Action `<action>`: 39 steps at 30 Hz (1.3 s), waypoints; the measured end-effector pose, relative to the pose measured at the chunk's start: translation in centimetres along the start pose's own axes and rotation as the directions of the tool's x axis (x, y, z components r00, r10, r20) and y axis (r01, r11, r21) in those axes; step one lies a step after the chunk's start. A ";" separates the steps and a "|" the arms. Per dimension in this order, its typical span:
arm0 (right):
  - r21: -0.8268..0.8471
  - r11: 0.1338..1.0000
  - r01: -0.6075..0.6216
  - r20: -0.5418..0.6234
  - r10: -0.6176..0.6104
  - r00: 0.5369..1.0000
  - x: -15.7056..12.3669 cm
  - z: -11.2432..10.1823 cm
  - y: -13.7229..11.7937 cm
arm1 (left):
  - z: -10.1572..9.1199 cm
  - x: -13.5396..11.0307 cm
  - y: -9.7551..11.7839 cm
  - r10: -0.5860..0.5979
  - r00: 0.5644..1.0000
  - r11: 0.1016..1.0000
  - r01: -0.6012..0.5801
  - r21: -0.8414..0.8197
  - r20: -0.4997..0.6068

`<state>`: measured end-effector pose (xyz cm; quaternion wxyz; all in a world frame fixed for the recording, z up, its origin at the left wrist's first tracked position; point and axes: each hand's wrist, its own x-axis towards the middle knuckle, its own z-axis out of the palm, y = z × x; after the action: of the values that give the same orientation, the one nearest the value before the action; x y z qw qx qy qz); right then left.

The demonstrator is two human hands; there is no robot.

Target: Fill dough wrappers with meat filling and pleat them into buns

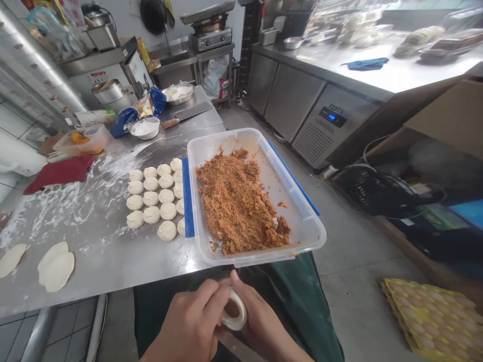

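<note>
Dough (234,315): left hand (190,324) and right hand (264,329) cup it, my fingers (211,292) pinching its rim; I judge small, even pinches keep it sealed.

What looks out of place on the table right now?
The filling tub overhangs the table's corner, partly unsupported. Flour is strewn across the steel. Left hand and right hand hold a wrapper.

Dough disc (234,311) partly hidden by left hand (192,327) (perhaps filled).

Left hand (190,324) and right hand (264,329) meet, fingers curled inward.
</note>
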<state>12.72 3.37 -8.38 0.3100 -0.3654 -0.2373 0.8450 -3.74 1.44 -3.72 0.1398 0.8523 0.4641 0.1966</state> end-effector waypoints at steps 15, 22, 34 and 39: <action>-0.019 1.000 -0.016 -0.081 0.014 0.997 -0.4 0.3 -0.6 | -0.2 0.2 0.3 0.041 0.999 0.998 -0.041 0.058 -0.003; 0.019 0.999 -0.035 -0.030 0.036 0.999 -0.4 0.2 -0.9 | -0.5 0.6 0.5 0.029 0.997 0.998 -0.025 0.058 -0.074; -0.040 0.999 0.005 -0.083 -0.008 0.997 -0.5 0.2 -0.6 | -0.6 0.6 0.5 0.103 0.993 0.986 -0.094 0.138 -0.057; -0.033 0.999 -0.029 -0.042 0.028 0.999 -0.4 0.1 -0.7 | -0.5 0.3 0.4 0.089 0.993 0.994 -0.084 0.068 -0.072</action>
<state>13.07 3.57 -7.72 0.2966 -0.3916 -0.2399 0.8373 -3.56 1.53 -3.06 0.0859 0.8678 0.4376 0.2193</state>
